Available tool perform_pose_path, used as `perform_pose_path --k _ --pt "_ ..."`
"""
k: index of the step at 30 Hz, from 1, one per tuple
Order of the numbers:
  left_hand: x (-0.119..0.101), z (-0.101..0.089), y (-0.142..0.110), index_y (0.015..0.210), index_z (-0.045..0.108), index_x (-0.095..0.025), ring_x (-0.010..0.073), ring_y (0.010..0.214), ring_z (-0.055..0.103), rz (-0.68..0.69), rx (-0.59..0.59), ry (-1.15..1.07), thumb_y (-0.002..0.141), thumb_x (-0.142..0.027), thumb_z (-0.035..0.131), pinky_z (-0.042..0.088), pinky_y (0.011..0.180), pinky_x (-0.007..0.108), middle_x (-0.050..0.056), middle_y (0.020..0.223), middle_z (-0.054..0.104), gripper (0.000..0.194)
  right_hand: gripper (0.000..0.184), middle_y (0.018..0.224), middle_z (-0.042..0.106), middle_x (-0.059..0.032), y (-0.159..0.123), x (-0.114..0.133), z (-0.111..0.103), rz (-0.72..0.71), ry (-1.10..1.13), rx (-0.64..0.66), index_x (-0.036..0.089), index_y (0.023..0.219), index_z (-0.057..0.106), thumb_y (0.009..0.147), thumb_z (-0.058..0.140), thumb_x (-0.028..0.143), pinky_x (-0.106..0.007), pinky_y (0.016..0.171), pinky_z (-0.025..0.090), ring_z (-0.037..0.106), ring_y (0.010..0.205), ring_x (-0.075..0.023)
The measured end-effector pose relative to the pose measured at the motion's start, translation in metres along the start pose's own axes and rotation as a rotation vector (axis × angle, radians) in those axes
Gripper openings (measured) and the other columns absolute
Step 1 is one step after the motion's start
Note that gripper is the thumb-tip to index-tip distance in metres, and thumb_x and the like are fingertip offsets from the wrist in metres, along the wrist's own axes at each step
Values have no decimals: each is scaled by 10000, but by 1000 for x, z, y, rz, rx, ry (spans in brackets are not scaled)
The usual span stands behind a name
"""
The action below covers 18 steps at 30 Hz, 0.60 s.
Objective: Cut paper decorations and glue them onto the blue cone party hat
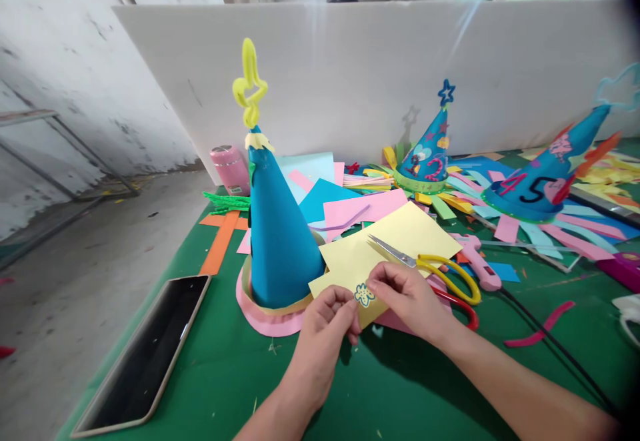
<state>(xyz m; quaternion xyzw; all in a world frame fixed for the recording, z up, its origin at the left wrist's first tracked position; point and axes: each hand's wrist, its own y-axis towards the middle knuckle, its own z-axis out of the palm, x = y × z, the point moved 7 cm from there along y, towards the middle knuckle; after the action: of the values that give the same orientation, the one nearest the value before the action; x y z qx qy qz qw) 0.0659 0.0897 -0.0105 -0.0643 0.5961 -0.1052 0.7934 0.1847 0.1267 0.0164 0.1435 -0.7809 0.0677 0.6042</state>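
A small yellow paper cutout [364, 295] with a dark blue drawn outline and marks is between my two hands. The fingertips of my left hand [323, 337] pinch its left edge, and those of my right hand [413, 301] pinch its upper right. Behind it lie sheets of yellow paper [387, 231]. Scissors [425, 269] with yellow and red handles rest on that paper, just beyond my right hand. To the left of my hands stands a blue cone party hat [280, 247] with a pink brim and a yellow pipe-cleaner shape on top.
A phone [145, 354] lies at the table's left edge. Decorated cone hats [427, 151] stand at the back and right [547, 174] among paper strips. A pink glue gun [477, 261] with a black cord lies right. A pink bottle [231, 169] stands near a white partition [340, 74].
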Motion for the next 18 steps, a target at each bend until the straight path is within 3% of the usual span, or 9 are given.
perform_pose_path --k 6,12,18 --pt "0 -2 2 659 485 -166 69 468 400 17 -37 29 734 -264 582 314 452 187 -45 498 485 157 166 614 443 40 -3 -2 6 9 64 28 182 681 510 809 482 282 -235 555 357 422 589 -108" --pt "-1 -2 0 645 478 -162 58 446 397 12 -49 19 718 -250 588 307 442 173 -49 471 490 158 234 569 419 43 0 -6 -7 -21 115 -70 177 724 548 851 416 322 -225 490 303 396 541 -101" --pt "1 0 1 637 480 -162 57 438 394 -7 -52 26 707 -272 598 302 432 167 -52 464 484 175 188 577 418 48 0 -11 -19 -35 73 -161 183 711 527 827 457 314 -223 506 315 402 549 -103"
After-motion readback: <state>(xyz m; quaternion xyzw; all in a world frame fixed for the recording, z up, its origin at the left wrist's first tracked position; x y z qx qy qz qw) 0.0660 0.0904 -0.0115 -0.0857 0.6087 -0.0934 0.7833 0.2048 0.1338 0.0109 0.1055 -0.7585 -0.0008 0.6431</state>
